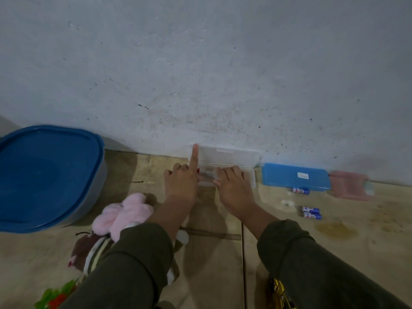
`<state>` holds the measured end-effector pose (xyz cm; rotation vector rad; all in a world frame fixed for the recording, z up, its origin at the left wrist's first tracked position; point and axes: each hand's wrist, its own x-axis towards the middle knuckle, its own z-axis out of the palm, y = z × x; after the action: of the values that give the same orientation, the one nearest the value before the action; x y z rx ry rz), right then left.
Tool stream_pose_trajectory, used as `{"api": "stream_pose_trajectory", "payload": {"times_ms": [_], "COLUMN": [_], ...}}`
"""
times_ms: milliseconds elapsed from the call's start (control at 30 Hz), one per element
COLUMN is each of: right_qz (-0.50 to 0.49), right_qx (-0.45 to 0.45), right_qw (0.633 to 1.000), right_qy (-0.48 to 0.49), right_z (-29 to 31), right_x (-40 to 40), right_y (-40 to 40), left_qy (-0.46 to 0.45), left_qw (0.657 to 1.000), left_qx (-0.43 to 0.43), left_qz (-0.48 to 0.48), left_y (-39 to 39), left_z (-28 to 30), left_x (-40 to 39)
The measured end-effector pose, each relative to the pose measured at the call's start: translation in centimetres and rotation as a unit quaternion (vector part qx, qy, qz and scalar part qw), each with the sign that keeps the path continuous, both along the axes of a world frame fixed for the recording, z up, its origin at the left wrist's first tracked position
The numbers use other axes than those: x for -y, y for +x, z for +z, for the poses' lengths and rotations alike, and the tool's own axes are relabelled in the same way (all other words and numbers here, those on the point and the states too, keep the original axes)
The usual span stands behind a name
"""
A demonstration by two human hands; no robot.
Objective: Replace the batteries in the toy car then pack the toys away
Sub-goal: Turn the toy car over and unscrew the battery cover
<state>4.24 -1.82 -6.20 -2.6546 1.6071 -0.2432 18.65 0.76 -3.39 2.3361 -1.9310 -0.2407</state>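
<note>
At centre frame, against the wall, a clear plastic case [227, 162] lies open. The left hand [181, 182] props its lid with a straight forefinger, other fingers curled; the right hand [233, 186] curls over the tray. Batteries [308, 211] lie at right.

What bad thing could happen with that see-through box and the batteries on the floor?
The clear box stands open against the wall, and both hands (left, right) are at it, so its lid might snap down on fingers. Three loose batteries lie on the floor and might roll away or get stepped on.
</note>
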Motion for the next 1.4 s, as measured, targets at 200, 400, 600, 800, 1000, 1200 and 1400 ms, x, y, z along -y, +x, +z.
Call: {"api": "stream_pose_trajectory", "payload": {"times_ms": [200, 400, 600, 800, 1000, 1200, 1400], "right_qz": [0.046, 0.058, -0.029, -0.125, -0.154, -0.210, -0.221], "right_qx": [0.008, 0.003, -0.074, -0.002, 0.051, 0.029, -0.015], "right_qw": [0.995, 0.993, 0.996, 0.989, 0.982, 0.968, 0.953], "right_qy": [0.093, 0.103, 0.031, 0.084, 0.101, 0.138, 0.206], "right_z": [0.4, 2.5, 4.8, 8.8, 10.8, 7.4, 2.4], "right_x": [0.5, 0.9, 0.0, -2.4, -6.4, -14.1, -20.1], "right_y": [-0.2, -0.3, -2.8, -7.2, -14.9, -23.1, -26.9], "left_qy": [0.011, 0.027, -0.032, -0.022, 0.021, 0.049, 0.099], "left_qw": [1.000, 1.000, 0.999, 0.995, 0.991, 0.988, 0.986], "left_qx": [0.014, 0.005, -0.032, -0.090, -0.112, -0.119, -0.105], "left_qz": [-0.004, -0.011, -0.024, -0.028, -0.074, -0.080, -0.079], "left_y": [0.1, 0.3, 0.4, -3.0, -10.7, -19.4, -23.0], "left_z": [-0.3, 0.0, 1.6, 4.3, 5.8, 4.6, 2.6], "left_x": [-0.2, -0.5, -2.0, -4.2, -7.8, -12.9, -17.0]}}
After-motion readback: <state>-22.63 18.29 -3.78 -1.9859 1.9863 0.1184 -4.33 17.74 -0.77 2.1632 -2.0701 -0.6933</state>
